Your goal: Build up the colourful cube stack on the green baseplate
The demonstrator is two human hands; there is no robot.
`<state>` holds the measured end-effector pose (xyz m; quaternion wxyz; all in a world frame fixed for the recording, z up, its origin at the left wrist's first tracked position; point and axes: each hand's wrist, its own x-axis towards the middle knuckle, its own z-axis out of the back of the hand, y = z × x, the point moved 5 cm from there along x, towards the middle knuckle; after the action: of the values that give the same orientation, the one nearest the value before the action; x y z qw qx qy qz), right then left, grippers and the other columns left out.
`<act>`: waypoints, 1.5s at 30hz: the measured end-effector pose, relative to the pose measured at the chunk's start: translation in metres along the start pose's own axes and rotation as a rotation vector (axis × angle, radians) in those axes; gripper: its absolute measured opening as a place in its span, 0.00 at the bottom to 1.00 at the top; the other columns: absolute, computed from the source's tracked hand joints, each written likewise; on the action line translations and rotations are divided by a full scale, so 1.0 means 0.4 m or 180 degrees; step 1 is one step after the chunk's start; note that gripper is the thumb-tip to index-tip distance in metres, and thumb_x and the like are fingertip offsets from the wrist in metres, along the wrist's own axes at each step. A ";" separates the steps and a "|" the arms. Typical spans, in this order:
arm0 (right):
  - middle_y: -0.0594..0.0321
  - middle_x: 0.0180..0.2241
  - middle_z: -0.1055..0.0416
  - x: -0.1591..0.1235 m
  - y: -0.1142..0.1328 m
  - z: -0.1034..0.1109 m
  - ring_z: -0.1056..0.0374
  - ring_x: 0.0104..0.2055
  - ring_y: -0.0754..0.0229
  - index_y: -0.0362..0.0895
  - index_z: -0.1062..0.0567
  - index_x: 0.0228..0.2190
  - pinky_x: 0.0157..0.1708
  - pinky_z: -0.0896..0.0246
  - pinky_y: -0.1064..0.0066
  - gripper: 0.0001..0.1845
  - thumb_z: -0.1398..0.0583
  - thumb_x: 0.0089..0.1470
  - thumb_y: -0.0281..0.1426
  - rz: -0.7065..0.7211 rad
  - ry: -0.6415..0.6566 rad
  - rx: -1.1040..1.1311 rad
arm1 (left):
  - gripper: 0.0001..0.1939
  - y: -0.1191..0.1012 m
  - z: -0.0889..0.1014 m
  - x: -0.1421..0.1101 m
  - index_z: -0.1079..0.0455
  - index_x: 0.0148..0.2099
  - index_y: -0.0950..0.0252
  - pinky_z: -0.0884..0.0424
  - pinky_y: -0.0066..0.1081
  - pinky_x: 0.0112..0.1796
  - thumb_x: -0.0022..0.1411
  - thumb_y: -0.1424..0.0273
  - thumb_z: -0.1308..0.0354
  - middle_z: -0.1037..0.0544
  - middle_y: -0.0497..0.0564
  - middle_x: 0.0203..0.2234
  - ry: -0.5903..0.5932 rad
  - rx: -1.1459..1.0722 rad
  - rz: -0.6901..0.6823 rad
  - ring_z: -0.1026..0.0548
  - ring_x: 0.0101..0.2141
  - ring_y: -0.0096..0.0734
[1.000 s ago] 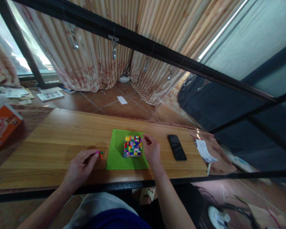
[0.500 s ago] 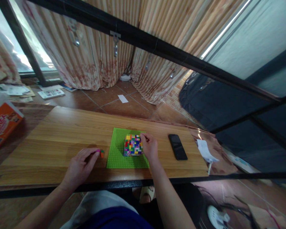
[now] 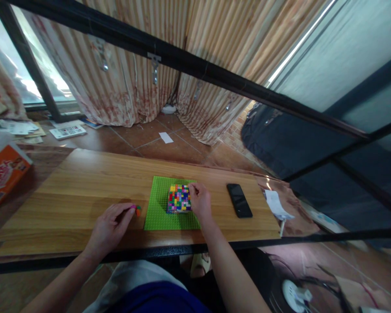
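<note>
A block of many small coloured toy bricks (image 3: pixel 180 200) stands on a green studded baseplate (image 3: pixel 155 208). My right hand (image 3: pixel 200 201) is closed in a pinch at the block's upper right edge, its fingertips touching the bricks there. Whatever lies between those fingertips is too small or hidden to name. Left of the baseplate, my left hand (image 3: pixel 112 221) pinches a few small toy bricks (image 3: pixel 137 209) in pink, green and orange, low over the tabletop.
On the wooden table (image 3: pixel 94 182), a black phone (image 3: pixel 239 200) lies right of the baseplate. A white paper (image 3: pixel 276 203) is beyond it. An orange carton (image 3: pixel 6 176) stands at the far left. A dark metal bar (image 3: pixel 182 61) crosses above the table's far side.
The whole view has shifted slightly. Both hands keep almost the same places and grips, with the right one still at the block's upper right edge.
</note>
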<state>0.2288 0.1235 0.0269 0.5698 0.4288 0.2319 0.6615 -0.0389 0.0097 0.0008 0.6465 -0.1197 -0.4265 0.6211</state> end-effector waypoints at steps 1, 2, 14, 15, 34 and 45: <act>0.62 0.29 0.26 0.000 -0.002 0.001 0.32 0.32 0.61 0.44 0.22 0.28 0.35 0.38 0.71 0.14 0.45 0.57 0.37 -0.0034 0.0001 0.0049 | 0.17 0.000 0.000 0.000 0.26 0.40 0.62 0.26 0.35 0.42 0.64 0.55 0.48 0.19 0.52 0.33 -0.0017 -0.0008 -0.0030 0.22 0.36 0.36; 0.62 0.29 0.26 0.000 -0.003 0.004 0.32 0.32 0.61 0.44 0.22 0.29 0.35 0.38 0.71 0.15 0.45 0.57 0.38 -0.0068 0.0001 0.0100 | 0.18 0.001 -0.001 0.000 0.26 0.40 0.62 0.26 0.35 0.42 0.64 0.55 0.48 0.19 0.52 0.34 -0.0032 -0.0015 -0.0055 0.22 0.36 0.36; 0.58 0.37 0.23 -0.083 0.185 -0.007 0.29 0.40 0.58 0.46 0.22 0.38 0.42 0.35 0.67 0.12 0.45 0.61 0.33 0.0569 0.0254 0.0433 | 0.17 -0.007 -0.003 -0.001 0.26 0.40 0.62 0.26 0.36 0.43 0.64 0.56 0.50 0.19 0.54 0.35 0.0078 -0.0095 0.0186 0.22 0.38 0.36; 0.59 0.36 0.23 -0.102 0.212 -0.031 0.29 0.40 0.59 0.47 0.21 0.38 0.42 0.35 0.67 0.12 0.45 0.61 0.32 0.0706 0.0417 0.0494 | 0.17 -0.008 -0.003 -0.001 0.26 0.40 0.62 0.26 0.36 0.43 0.64 0.56 0.50 0.19 0.54 0.35 0.0078 -0.0111 0.0202 0.22 0.38 0.36; 0.65 0.31 0.21 -0.194 0.228 -0.266 0.26 0.34 0.60 0.46 0.21 0.30 0.38 0.33 0.69 0.06 0.39 0.51 0.27 -0.0352 0.1169 0.0697 | 0.13 -0.007 0.007 -0.009 0.27 0.38 0.62 0.27 0.35 0.41 0.62 0.60 0.48 0.21 0.52 0.32 0.0054 -0.0014 0.0098 0.24 0.35 0.35; 0.62 0.32 0.24 -0.172 0.243 -0.110 0.29 0.34 0.62 0.46 0.20 0.34 0.36 0.35 0.72 0.09 0.42 0.58 0.31 0.0125 0.0700 0.1055 | 0.12 -0.016 -0.002 -0.008 0.28 0.40 0.62 0.27 0.33 0.38 0.62 0.59 0.45 0.21 0.50 0.32 -0.0033 0.0080 -0.0192 0.23 0.34 0.33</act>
<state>0.1371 0.0423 0.0603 0.4497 0.4464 0.3900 0.6681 -0.0334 0.0056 0.0036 0.6641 -0.0955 -0.4255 0.6073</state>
